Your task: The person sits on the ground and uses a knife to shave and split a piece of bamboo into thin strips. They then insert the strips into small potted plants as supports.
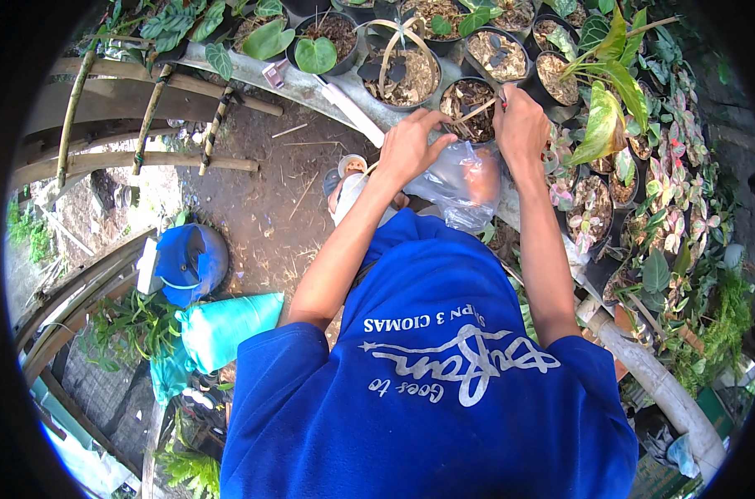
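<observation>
My left hand (412,148) is closed, with thumb and fingertips at the near end of a thin pale wooden strip (476,112). The strip slants up to my right hand (522,129), which is wrapped round a narrow dark blade-like tool (484,73); its handle is mostly hidden in the fist, with a bit of red showing. Both hands are above a black pot (467,106) filled with brown chips. Just below them a clear plastic bag (461,187) lies against the bench edge, something orange showing through it.
More black pots stand along the bench, one with a bent-strip hoop (386,62). A white-pink stick-like object (352,112) lies on the bench edge (303,93). Leafy plants (677,191) crowd the right. A blue drum (196,262) and turquoise sack (232,328) are at left, below a bamboo frame (136,164).
</observation>
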Demonstrator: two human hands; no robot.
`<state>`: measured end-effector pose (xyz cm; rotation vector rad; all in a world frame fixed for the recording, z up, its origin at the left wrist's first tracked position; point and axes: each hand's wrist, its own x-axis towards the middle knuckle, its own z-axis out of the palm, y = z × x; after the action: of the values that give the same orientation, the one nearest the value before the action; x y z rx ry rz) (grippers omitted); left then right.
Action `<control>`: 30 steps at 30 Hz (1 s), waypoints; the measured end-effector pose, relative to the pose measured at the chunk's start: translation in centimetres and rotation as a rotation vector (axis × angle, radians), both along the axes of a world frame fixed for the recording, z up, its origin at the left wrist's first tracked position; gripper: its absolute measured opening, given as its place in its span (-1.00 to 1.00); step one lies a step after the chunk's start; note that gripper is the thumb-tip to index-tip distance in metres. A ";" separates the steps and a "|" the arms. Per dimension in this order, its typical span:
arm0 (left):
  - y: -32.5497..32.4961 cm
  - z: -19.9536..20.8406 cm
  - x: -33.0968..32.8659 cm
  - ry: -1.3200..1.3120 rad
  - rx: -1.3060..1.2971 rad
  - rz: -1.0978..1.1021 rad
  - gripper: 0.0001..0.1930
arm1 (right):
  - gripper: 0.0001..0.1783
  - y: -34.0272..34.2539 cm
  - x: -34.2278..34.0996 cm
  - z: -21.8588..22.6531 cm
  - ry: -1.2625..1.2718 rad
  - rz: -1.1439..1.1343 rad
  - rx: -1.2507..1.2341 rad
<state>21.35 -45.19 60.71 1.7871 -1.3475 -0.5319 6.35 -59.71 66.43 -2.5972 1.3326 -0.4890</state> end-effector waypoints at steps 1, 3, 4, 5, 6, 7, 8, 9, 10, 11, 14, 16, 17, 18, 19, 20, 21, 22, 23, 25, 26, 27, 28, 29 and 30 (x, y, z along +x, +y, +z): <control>-0.1 0.0 0.0 -0.010 -0.010 -0.003 -0.67 | -0.82 -0.2 0.0 -0.1 0.005 -0.011 0.003; -0.2 -0.1 0.0 -0.003 0.005 -0.007 -0.66 | -0.86 -0.5 0.2 -0.1 0.015 -0.037 0.029; -0.2 -0.2 0.0 -0.007 0.002 -0.006 -0.65 | -0.86 -0.7 0.2 -0.1 0.032 -0.055 0.057; -0.3 -0.2 0.0 0.001 0.003 -0.010 -0.65 | -0.85 -0.7 0.3 -0.1 0.039 -0.060 0.063; -0.3 -0.1 0.1 0.003 -0.003 -0.012 -0.65 | -0.83 -0.8 0.3 0.0 0.058 -0.069 0.084; -0.3 0.0 0.0 0.005 -0.006 -0.018 -0.65 | -0.81 -0.8 0.3 0.1 0.064 -0.071 0.089; -0.4 0.1 0.1 0.024 0.001 -0.027 -0.64 | -0.80 -0.9 0.3 0.2 0.063 -0.071 0.111; -0.4 0.2 0.2 0.040 0.010 -0.038 -0.64 | -0.79 -0.9 0.3 0.3 0.048 -0.063 0.115; -0.5 0.4 0.3 0.056 0.032 -0.047 -0.63 | -0.77 -1.0 0.2 0.5 0.033 -0.055 0.117; -0.5 0.6 0.4 0.069 0.037 -0.057 -0.60 | -0.73 -1.1 0.1 0.7 0.022 -0.064 0.160; -0.4 1.4 0.5 0.095 0.085 -0.071 -0.55 | -0.63 -1.6 -0.5 2.0 -0.044 -0.061 0.273; -0.3 1.9 0.4 0.087 0.102 -0.061 -0.54 | -0.57 -2.0 -0.9 3.3 -0.118 -0.040 0.334; -0.3 2.1 0.4 0.081 0.095 -0.052 -0.56 | -0.57 -2.1 -1.2 4.0 -0.145 -0.026 0.348; -0.3 2.2 0.3 0.074 0.089 -0.045 -0.57 | -0.58 -2.1 -1.3 4.7 -0.176 -0.016 0.349; -0.3 2.3 0.2 0.067 0.086 -0.037 -0.58 | -0.58 -2.0 -1.4 5.4 -0.206 -0.015 0.349; -0.5 2.4 0.1 0.064 0.084 -0.032 -0.60 | -0.59 -1.8 -1.4 6.0 -0.240 -0.016 0.347; -0.6 2.4 0.0 0.061 0.086 -0.024 -0.62 | -0.61 -1.5 -1.4 6.6 -0.236 -0.025 0.340; -0.8 2.4 -0.1 0.055 0.070 -0.013 -0.63 | -0.61 -1.1 -1.4 7.0 -0.248 -0.043 0.349; -1.0 2.4 -0.2 0.038 0.056 -0.003 -0.64 | -0.61 -0.6 -1.4 7.4 -0.259 -0.060 0.359; -1.5 2.4 -0.3 0.004 -0.007 0.023 -0.66 | -0.61 0.3 -1.5 7.9 -0.293 -0.053 0.348; -1.6 2.4 -0.3 0.000 0.014 0.026 -0.66 | -0.61 0.8 -1.7 8.1 -0.302 -0.061 0.372; -1.7 2.5 -0.3 -0.004 0.034 0.028 -0.66 | -0.61 1.4 -1.9 8.2 -0.309 -0.080 0.408; -1.7 2.6 -0.3 -0.009 0.044 0.033 -0.66 | -0.61 1.9 -2.3 8.2 -0.340 -0.074 0.430; -1.7 2.7 -0.3 -0.012 0.049 0.017 -0.66 | -0.60 2.3 -2.5 8.1 -0.316 -0.085 0.418; -1.6 3.0 -0.3 -0.016 0.043 0.002 -0.66 | -0.60 2.8 -2.7 8.0 -0.351 -0.083 0.416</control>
<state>21.02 -46.81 63.73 1.8310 -1.3549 -0.5502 3.64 -56.93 74.44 -2.0205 1.2640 -0.5767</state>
